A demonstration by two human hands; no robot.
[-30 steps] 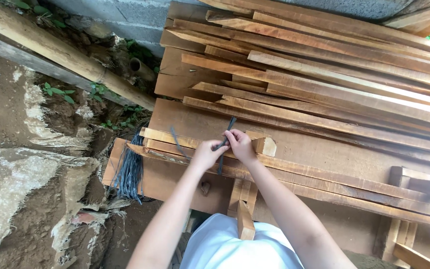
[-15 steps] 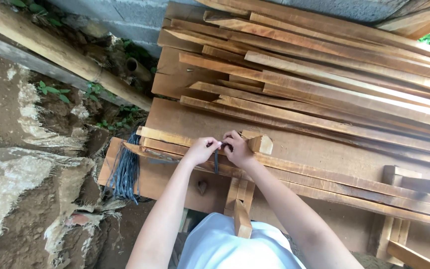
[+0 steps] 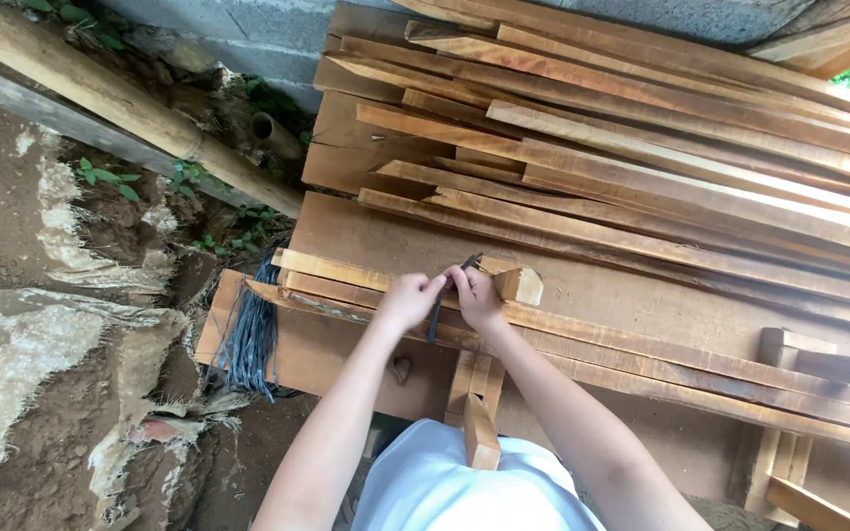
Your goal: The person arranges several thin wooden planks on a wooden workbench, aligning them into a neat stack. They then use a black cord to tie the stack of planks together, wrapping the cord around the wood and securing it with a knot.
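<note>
Strap [image 3: 442,292], thin & dark, lay across the slats [image 3: 641,344] btwn your hands. L hand [image 3: 407,300] & R hand [image 3: 476,298] both had fingers pinched shut on it, beside a wood block [image 3: 520,285].

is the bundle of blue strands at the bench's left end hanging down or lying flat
Hanging down: the blue strands drape over the bench's left edge, fanning downward.

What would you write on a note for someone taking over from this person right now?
Left hand and right hand: close together, both pinching a thin dark strip.
Where: the hands are over long wooden slats lying on a board; a small wood block sits just right of them.
Nearby: a bundle of blue-grey strips hangs at the board's left end.
Done: the strip is in hand.
Left: I cannot tell.
</note>
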